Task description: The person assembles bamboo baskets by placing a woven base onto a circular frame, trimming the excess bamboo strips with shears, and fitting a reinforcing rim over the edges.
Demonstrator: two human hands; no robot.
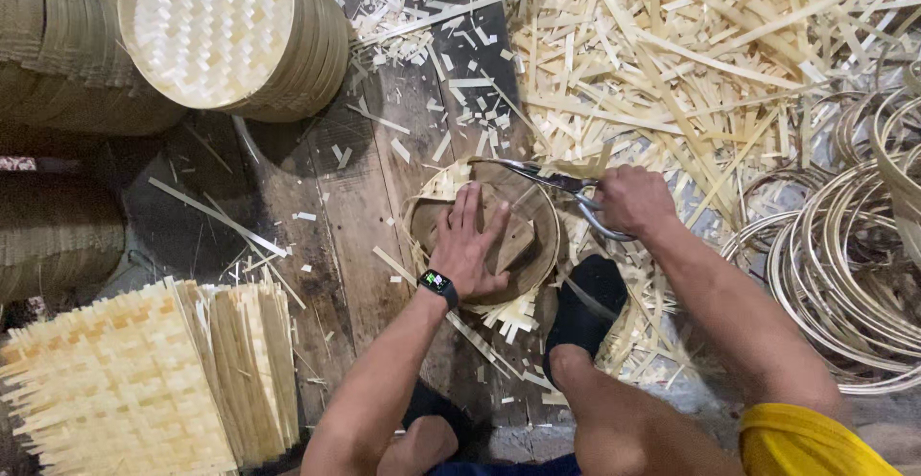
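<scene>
My left hand (pixel 470 246) presses flat on a wooden block inside a round bamboo basket rim (pixel 547 236) that lies on the plank floor, with woven mat edges poking out around it. A black watch sits on that wrist. My right hand (pixel 631 200) grips large metal scissors (pixel 537 177), whose blades reach left along the far edge of the round rim. My foot in a black sock (pixel 587 305) rests just right of the rim.
A stack of square woven bamboo mats (pixel 144 380) lies at the lower left. Finished round woven lids (pixel 225 30) stand at the upper left. A heap of bamboo strip offcuts (pixel 691 54) covers the upper right, and coiled bamboo hoops (pixel 844 265) lie at the right.
</scene>
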